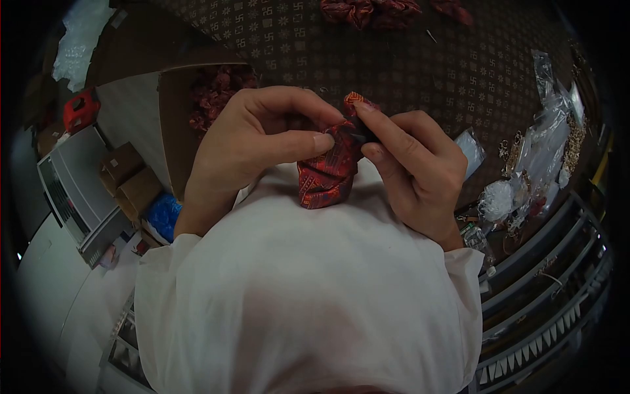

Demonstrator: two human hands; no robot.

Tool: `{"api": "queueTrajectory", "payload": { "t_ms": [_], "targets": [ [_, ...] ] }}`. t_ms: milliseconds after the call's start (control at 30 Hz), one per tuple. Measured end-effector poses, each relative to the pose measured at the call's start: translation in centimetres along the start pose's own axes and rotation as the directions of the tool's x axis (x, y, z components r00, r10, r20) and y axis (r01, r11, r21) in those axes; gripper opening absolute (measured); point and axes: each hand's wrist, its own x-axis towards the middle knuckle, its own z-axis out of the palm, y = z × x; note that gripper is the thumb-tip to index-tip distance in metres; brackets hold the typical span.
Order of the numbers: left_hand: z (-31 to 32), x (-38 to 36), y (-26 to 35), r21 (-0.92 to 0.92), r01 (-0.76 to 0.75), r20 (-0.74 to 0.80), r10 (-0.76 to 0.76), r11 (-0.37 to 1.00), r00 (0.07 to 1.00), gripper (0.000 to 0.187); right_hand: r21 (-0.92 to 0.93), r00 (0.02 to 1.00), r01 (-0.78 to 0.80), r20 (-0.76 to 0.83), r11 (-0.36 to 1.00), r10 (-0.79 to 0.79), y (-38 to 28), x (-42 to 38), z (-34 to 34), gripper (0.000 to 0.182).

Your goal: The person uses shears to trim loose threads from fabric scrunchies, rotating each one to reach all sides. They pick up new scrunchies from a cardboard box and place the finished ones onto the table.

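Note:
Both hands hold a small red patterned fabric piece (323, 180) in front of my chest. My left hand (262, 134) pinches its upper left side between thumb and index finger. On the other side, my right hand (417, 154) grips the top of the cloth, where a dark part shows between thumb and index finger. A tip of orange-red fabric sticks up past the right index finger. The body of the cloth hangs down, creased, below the fingers.
An open cardboard box (177, 125) full of bunched red fabric stands at left. More red fabric bunches (371, 12) lie at the far edge of the patterned brown tablecloth (289, 46). Clear plastic bags (548, 144) and chains (574, 148) are at right, above a slatted rack (545, 282).

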Motion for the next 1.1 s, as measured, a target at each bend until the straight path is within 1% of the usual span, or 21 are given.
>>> {"api": "queueTrajectory", "payload": {
  "t_ms": [67,133,367,533,667,733,767,833,867,933,967,1033,1067,1100],
  "targets": [
    [-0.1,0.0,0.0,0.012,0.0,0.006,0.0,1.0,1.0,0.019,0.008,1.0,-0.005,0.006,1.0,0.005,0.0,0.0,0.0,0.033],
    [-0.2,0.0,0.0,0.025,-0.004,0.02,0.003,1.0,1.0,0.019,0.079,1.0,-0.031,0.004,0.996,0.031,0.0,0.0,0.0,0.033],
    [-0.2,0.1,0.1,0.016,0.01,0.029,-0.01,1.0,1.0,0.02,0.086,1.0,-0.008,-0.022,0.996,0.01,0.1,-0.1,0.1,0.031],
    [-0.1,0.1,0.0,-0.031,0.015,0.05,-0.013,0.999,0.999,0.02,0.05,0.999,0.019,-0.041,0.999,-0.017,0.1,-0.1,0.0,0.03],
    [-0.2,0.2,0.1,-0.017,0.023,0.043,-0.023,1.0,0.999,0.019,0.087,0.999,-0.013,-0.04,0.996,0.017,0.4,-0.1,0.0,0.029],
    [0.2,0.1,0.3,-0.061,0.023,0.018,-0.022,0.998,1.0,0.02,0.204,0.986,-0.137,-0.061,0.969,0.152,0.5,0.2,-0.4,0.027],
    [0.2,0.0,0.3,-0.061,0.023,0.017,-0.022,0.998,1.0,0.02,0.205,0.987,-0.137,-0.061,0.969,0.152,0.7,0.1,-0.4,0.027],
    [0.2,0.0,0.3,-0.092,0.038,0.008,-0.038,0.995,0.999,0.021,0.416,0.94,-0.268,-0.086,0.869,0.331,1.3,-0.2,-0.3,0.031],
    [0.2,0.1,0.3,-0.092,0.04,0.01,-0.039,0.995,0.999,0.021,0.415,0.939,-0.269,-0.087,0.869,0.332,1.8,-0.2,-0.2,0.031],
    [0.1,0.2,0.3,-0.104,0.047,0.037,-0.043,0.993,0.998,0.022,0.489,0.966,-0.128,-0.135,0.863,0.22,2.9,0.0,0.2,0.04],
    [0.1,0.2,0.3,-0.103,0.047,0.038,-0.043,0.994,0.998,0.022,0.488,0.966,-0.127,-0.137,0.863,0.22,3.0,0.3,0.1,0.04],
    [0.1,0.3,0.3,-0.102,0.065,0.07,-0.058,0.993,0.996,0.023,0.497,0.96,-0.253,0.022,0.83,0.28,2.9,0.9,0.0,0.046],
    [0.1,0.4,0.3,-0.101,0.064,0.069,-0.057,0.993,0.996,0.023,0.497,0.96,-0.252,0.022,0.83,0.279,3.1,1.1,0.0,0.046],
    [0.1,0.4,0.3,-0.113,0.069,0.091,-0.059,0.991,0.994,0.023,0.569,0.945,-0.324,0.157,0.756,0.287,3.3,1.2,-0.1,0.043]
  ]
}}
